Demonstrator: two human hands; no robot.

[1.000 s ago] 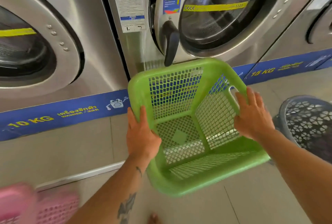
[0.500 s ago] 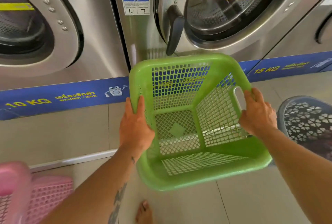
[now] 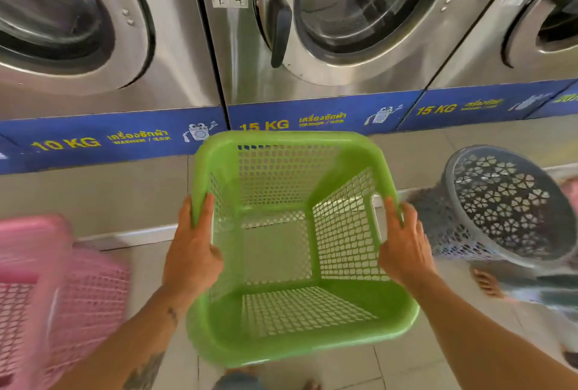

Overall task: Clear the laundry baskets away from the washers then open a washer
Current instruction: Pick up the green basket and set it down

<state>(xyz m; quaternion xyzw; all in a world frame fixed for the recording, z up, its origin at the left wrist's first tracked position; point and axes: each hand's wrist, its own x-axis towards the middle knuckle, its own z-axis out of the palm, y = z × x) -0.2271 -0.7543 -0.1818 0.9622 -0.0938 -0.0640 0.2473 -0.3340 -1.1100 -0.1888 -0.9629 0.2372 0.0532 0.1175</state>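
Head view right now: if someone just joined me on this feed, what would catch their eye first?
The bright green basket, empty and held mid-frame by both hands, the left hand and right hand gripping its side rims. Behind it stands a row of steel washers with round doors; the middle one is marked 15 KG. A pink basket blurs at lower left, a grey basket tilts at right.

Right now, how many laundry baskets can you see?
3: green basket held in both hands at centre, pink basket at the left edge, grey basket on the right. Others may sit out of view.

Bare arms, tattooed left forearm (image 3: 147,367)
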